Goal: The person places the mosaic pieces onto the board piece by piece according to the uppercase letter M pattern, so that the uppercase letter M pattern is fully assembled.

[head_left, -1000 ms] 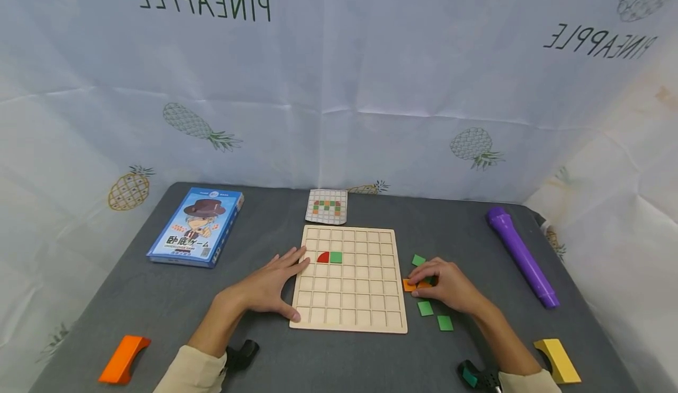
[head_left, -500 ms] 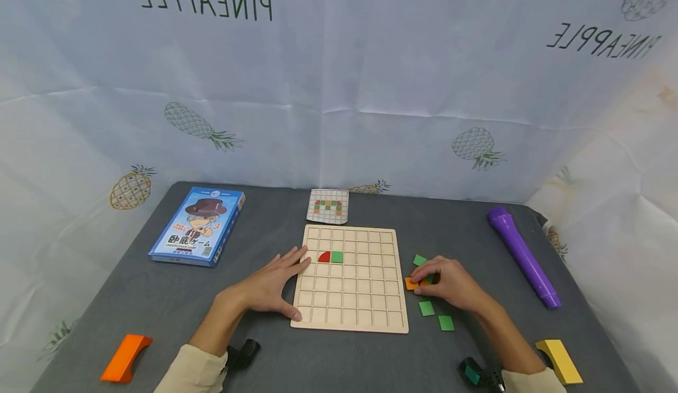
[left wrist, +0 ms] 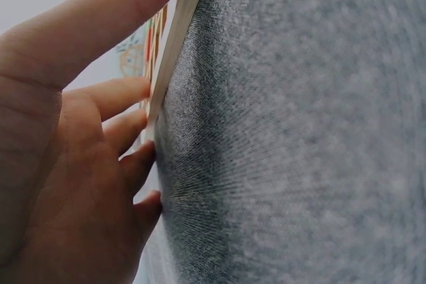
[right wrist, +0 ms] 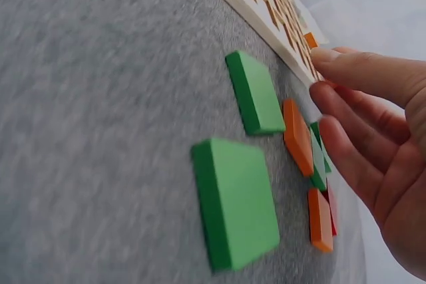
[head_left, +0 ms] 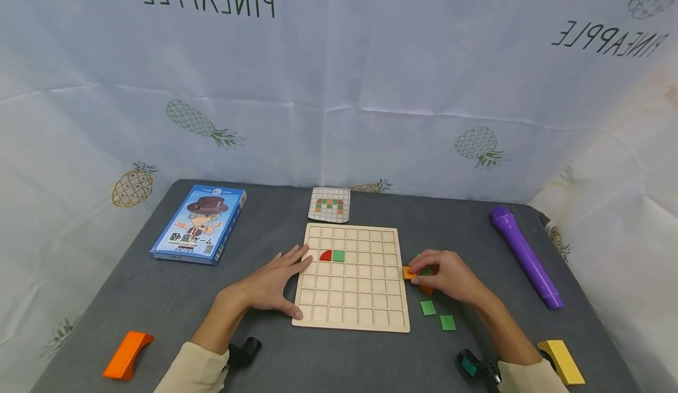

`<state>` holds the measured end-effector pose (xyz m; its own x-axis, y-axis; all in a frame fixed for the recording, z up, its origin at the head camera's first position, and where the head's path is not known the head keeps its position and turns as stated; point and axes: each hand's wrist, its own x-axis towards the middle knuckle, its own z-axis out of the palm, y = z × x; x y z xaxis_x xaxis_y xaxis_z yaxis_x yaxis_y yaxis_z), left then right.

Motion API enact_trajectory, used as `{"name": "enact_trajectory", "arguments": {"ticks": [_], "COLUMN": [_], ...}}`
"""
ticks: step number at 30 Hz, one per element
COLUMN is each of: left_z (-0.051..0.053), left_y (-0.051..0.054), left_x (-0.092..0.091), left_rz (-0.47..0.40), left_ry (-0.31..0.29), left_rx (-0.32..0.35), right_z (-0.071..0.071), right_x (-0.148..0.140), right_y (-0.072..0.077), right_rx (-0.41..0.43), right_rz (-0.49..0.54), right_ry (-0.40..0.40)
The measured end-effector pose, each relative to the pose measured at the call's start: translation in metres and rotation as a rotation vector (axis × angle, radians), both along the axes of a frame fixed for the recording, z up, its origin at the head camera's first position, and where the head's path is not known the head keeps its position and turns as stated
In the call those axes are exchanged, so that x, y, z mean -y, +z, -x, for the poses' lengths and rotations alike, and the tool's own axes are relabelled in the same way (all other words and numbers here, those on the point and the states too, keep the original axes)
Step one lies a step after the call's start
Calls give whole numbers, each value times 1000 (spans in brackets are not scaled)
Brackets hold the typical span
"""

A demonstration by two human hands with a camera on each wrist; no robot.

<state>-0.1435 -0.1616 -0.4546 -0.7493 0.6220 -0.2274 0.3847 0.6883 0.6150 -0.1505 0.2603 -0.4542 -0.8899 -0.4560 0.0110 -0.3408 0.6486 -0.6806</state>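
A wooden grid board (head_left: 352, 302) lies in the middle of the head view, holding a red quarter-round tile (head_left: 325, 256) and a green square tile (head_left: 338, 256) side by side. Along its left edge rests my left hand (head_left: 265, 285), fingers spread and thumb (left wrist: 100, 21) touching the rim. My right hand (head_left: 446, 273) pinches an orange tile (head_left: 408, 273) between thumb and fingertips beside the board's right edge. Beneath and around that hand lie loose tiles, among them another orange tile (right wrist: 297, 138) and a green tile (right wrist: 241, 201); the hand partly hides some in the head view.
Behind the board is a small pattern card (head_left: 329, 205). A blue game box (head_left: 199, 223) lies at left and a purple baton-like object (head_left: 525, 257) at right. Nearer the front are an orange arched block (head_left: 128, 355) and a yellow one (head_left: 562, 362). A pineapple-print cloth hangs behind.
My right hand has picked up the orange tile from among the loose ones and shifted it slightly up and toward the board. My left hand stays at the board's left edge.
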Motion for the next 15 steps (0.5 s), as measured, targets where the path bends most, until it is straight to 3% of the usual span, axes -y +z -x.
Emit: {"name": "enact_trajectory", "arguments": {"ticks": [15], "left_z": [1], "left_y": [-1], "left_x": [2], "left_rz": [-9], "left_ry": [-16], "left_rx": [4], "right_z": [28], "right_x": [37], "right_y": [4], "right_rx": [30], "right_rz": [35], "right_ry": [24]}}
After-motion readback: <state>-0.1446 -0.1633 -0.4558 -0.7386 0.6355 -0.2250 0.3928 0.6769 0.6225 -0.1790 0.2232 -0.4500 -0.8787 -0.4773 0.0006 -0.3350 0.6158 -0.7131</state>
